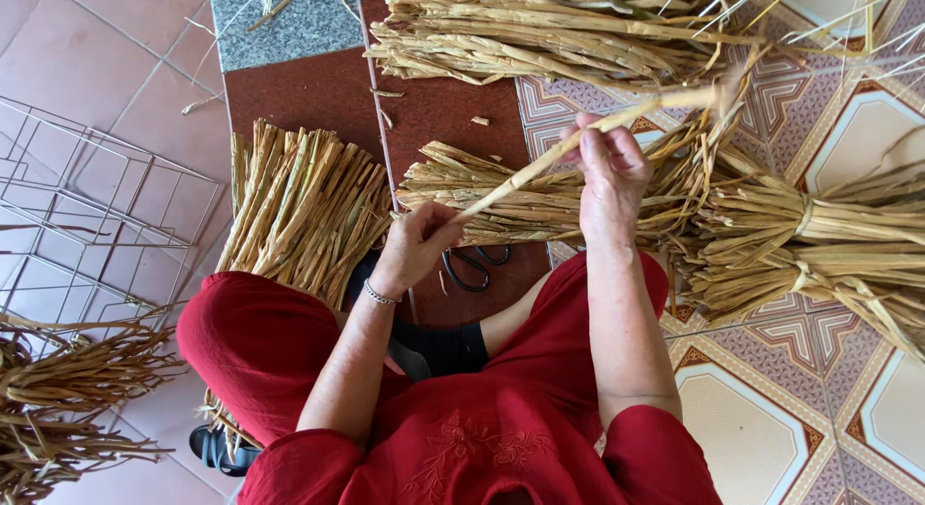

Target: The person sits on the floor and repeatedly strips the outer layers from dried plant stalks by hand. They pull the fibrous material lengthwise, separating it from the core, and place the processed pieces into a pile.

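Both hands, left hand [419, 243] and right hand [609, 168], pinch one dry stalk [540, 163] above the scissors [472, 264]; bending harder might snap it.

the single head camera is looking steeply down from close above at the person's lap and the floor [790, 438].

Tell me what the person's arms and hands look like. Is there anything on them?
Both arms are bare from the short red sleeves of the top down to the fingers. The left hand has a thin silver bracelet around its wrist. The right hand wears nothing: no glove, ring or watch shows. The top has a small embroidered pattern on the front.
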